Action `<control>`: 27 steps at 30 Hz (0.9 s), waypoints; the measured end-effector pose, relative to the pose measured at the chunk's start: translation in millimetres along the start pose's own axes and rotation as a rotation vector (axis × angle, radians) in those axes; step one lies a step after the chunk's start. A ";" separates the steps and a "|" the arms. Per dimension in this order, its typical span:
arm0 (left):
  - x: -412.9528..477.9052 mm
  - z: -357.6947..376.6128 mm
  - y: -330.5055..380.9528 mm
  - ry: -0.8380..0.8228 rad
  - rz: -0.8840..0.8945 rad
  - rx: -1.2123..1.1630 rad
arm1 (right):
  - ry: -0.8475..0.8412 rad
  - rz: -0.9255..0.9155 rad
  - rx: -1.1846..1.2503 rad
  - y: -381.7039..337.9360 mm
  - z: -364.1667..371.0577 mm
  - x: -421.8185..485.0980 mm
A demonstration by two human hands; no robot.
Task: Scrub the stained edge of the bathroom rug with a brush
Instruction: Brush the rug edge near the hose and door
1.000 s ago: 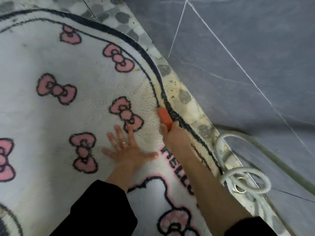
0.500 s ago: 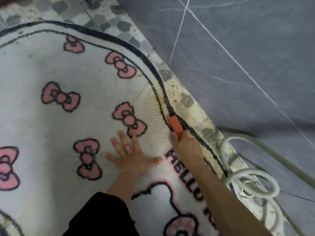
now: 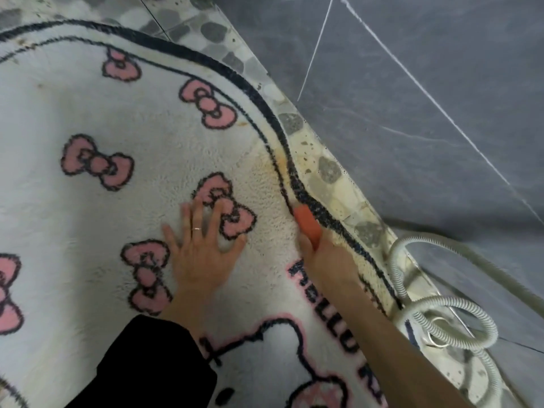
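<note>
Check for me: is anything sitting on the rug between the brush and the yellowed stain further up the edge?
Nothing visible does. The orange brush, held in the right hand, lies against the dark border, and the stain is just beyond it along bare rug. The left hand lies flat beside it; the hose lies behind.

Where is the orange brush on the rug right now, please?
In the head view, the orange brush is right of centre, in the right hand, pressed against the rug's dark border, just below the yellowish stain.

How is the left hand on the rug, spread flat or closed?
Spread flat. The left hand lies palm down on the rug, fingers apart, holding nothing.
</note>
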State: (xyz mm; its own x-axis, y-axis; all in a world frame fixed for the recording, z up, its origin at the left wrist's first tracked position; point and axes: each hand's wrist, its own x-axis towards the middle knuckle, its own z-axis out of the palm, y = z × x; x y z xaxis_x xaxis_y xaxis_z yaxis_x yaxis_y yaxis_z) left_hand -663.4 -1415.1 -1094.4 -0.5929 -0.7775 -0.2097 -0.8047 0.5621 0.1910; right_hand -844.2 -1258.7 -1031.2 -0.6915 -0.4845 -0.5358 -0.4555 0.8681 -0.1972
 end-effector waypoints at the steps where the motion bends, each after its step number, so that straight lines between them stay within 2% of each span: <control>1: -0.2 1.2 1.5 0.025 -0.013 0.002 | 0.024 -0.014 0.016 -22.7 -3.4 25.4; 3: -0.1 7.4 -1.1 0.105 -0.006 0.018 | 0.031 -0.021 0.075 -57.2 -14.8 67.9; 5: 0.5 10.9 -4.4 0.147 -0.004 0.010 | 0.018 0.009 0.075 -58.5 -15.7 70.2; 9: -1.3 11.7 -4.5 0.247 0.028 0.027 | -0.054 0.045 0.037 -12.9 5.8 -17.8; 11: 2.3 13.2 -3.4 0.301 0.035 0.049 | -0.083 0.023 -0.004 -12.0 -1.0 -23.7; 12: 1.2 14.6 -3.6 0.327 0.040 0.046 | -0.100 0.011 -0.017 -21.7 -8.8 -3.5; 16: 4.1 19.8 -7.7 0.352 0.050 0.033 | 0.003 -0.009 0.042 -98.5 -54.0 113.1; 18: 3.4 21.7 -8.0 0.370 0.060 0.050 | 0.023 0.002 0.077 -115.2 -59.6 137.1; 20: 5.1 21.8 -10.5 0.341 0.039 0.026 | 0.007 0.012 0.028 -98.3 -43.8 109.9; 22: 3.8 20.7 -8.8 0.319 0.026 -0.020 | -0.049 0.021 -0.022 -64.4 -27.4 46.3; 24: 5.4 21.6 -7.2 0.363 0.014 0.000 | -0.105 0.040 -0.008 -46.9 -24.4 9.0; 27: 6.9 22.4 -7.1 0.395 0.029 -0.027 | -0.045 0.011 -0.075 -58.4 -29.8 52.3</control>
State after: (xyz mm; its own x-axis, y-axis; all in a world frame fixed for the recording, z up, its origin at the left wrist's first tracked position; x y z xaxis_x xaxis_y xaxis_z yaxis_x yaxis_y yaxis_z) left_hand -662.4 -1418.1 -1118.7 -0.5535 -0.8131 0.1806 -0.7838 0.5818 0.2173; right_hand -870.5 -1338.0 -1023.3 -0.6714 -0.4683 -0.5743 -0.4900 0.8620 -0.1301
